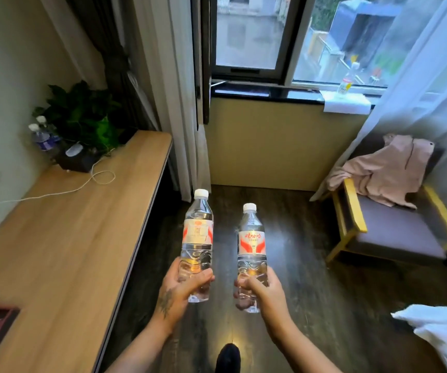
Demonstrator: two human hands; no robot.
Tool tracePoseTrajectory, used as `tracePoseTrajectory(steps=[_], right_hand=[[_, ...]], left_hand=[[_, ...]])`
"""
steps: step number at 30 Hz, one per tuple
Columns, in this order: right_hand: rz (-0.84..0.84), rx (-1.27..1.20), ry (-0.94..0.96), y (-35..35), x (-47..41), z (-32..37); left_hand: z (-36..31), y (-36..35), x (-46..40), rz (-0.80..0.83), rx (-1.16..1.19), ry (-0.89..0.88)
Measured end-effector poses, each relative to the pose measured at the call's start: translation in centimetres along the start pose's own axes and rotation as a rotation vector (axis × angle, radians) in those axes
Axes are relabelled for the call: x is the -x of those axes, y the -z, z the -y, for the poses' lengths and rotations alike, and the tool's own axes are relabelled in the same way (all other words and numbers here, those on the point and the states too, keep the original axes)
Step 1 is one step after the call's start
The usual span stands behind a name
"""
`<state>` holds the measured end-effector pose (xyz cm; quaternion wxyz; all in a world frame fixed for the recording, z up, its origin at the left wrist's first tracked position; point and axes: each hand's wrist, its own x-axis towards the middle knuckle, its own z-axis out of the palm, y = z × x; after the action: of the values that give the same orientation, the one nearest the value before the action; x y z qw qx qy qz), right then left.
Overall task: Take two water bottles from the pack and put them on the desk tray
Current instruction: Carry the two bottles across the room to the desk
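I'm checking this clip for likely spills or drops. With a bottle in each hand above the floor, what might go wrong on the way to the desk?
1. The left hand and right hand grip their bottles low, so the left bottle or right bottle may tip.
2. The white cable trails across the desk; a bottle set on it could wobble.

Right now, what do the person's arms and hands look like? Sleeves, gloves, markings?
Both forearms are bare, no sleeves in view. No gloves, watch or rings visible. The left hand has a dark tattoo running from its back onto the wrist; the right hand shows no markings.
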<state>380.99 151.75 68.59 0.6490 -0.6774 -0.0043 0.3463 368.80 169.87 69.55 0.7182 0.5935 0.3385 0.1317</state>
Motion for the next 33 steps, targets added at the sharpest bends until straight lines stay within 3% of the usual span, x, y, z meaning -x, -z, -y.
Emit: tracePoseTrajectory(steps=[8, 17, 26, 33], right_hand=[[-0.031, 0.062, 0.042, 0.9, -7.1, 4.6], [-0.049, 0.115, 0.033, -0.7, -10.8, 6.2], [0.191, 0.266, 0.014, -7.8, -13.8, 6.4], [0.524, 0.391, -0.016, -17.7, -13.4, 5.2]], left_hand=[[-2.5, -2.9, -6.8, 0.012, 0.012, 0.000], [-3.5, -1.3, -10.8, 0.026, 0.012, -0.016], [-2.9, 4.8, -9.5, -0.130, 0.147, 0.019], [-1.8, 10.1, -3.3, -0.480, 0.263, -0.036]])
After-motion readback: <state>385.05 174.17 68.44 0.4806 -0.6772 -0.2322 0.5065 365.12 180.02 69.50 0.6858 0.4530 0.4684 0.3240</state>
